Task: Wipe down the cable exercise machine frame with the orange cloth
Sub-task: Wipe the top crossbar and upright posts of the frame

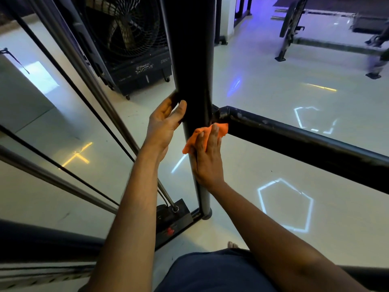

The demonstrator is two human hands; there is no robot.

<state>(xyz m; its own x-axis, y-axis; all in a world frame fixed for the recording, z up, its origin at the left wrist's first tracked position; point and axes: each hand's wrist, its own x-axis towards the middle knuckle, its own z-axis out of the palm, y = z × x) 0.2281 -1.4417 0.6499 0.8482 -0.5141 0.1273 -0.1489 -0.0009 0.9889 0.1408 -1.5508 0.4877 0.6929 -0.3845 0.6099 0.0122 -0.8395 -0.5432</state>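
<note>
2 hands [166, 121], 1 orange cloth [194, 138], 1 post [192, 60]

Crumpled orange cloth [205, 134] against black upright frame post [192, 70], beside crossbar joint

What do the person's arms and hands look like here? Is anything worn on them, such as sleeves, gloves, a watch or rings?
Both forearms are bare up to the bottom edge of the picture: no sleeves show. The left hand and the right hand wear no gloves. No watch, bracelet or ring can be seen on either wrist or on the fingers that show.
</note>
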